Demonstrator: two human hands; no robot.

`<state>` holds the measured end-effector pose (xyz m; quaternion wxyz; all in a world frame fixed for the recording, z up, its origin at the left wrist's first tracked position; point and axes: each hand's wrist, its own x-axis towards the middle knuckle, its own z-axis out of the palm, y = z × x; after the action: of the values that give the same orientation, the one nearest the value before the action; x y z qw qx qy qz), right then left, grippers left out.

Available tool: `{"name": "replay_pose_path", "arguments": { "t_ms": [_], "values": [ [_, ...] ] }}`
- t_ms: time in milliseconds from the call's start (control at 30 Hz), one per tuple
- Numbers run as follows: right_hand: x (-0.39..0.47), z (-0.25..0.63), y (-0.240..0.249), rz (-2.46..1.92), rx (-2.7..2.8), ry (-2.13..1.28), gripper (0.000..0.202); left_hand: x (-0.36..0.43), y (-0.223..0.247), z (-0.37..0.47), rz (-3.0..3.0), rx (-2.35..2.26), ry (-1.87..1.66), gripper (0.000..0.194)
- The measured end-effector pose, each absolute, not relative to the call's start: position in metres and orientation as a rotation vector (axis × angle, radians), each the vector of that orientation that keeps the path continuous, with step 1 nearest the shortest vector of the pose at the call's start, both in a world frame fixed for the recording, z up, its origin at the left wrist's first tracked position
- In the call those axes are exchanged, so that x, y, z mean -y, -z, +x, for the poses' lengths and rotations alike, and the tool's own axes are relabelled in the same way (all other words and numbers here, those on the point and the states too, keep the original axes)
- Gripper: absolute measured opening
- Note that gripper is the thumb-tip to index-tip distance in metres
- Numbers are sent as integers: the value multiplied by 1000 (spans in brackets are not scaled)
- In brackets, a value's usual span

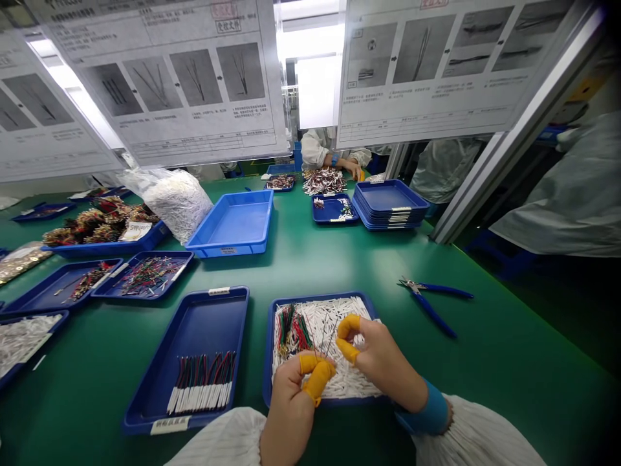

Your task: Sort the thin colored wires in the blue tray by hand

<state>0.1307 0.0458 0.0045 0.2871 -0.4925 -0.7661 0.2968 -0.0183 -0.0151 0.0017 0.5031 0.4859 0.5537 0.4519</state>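
My left hand [303, 395], with yellow covers on thumb and forefinger, pinches thin dark wires [324, 343] over the near part of a blue tray [323, 402]. My right hand [371, 353], also with yellow finger covers, curves its thumb and forefinger close to the upper wire ends; whether it grips one is too small to tell. Many white sleeves [352, 382] fill the tray under both hands. A bundle of red, green and black wires [292, 330] lies on them at the left. Left of it, a dark blue tray [204, 323] holds a row of wires with white sleeves [200, 396].
Blue-handled pliers [434, 304] lie open on the green table [378, 259] at right. Behind are a lighter blue bin [235, 223], stacked trays [391, 197] and a bag of white pieces [177, 200]. More trays stand left. A person's hand [354, 168] rests across the table. Printed sheets hang above.
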Motion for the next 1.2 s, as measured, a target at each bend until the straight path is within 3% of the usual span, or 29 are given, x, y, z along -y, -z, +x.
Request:
{"name": "replay_pose_path", "arguments": {
  "t_ms": [167,567,1200],
  "values": [
    [-44,130,-7,-1186,1902,-926,8,13,-5,-18,1122,-1230,-1166,14],
    [-41,129,-5,-1217,1976,-860,6,16,-4,-18,1221,-1339,-1058,23],
    [-38,128,-3,-1127,1797,-1079,26,19,-14,-17,1600,-1297,-1075,22]
  ]
}}
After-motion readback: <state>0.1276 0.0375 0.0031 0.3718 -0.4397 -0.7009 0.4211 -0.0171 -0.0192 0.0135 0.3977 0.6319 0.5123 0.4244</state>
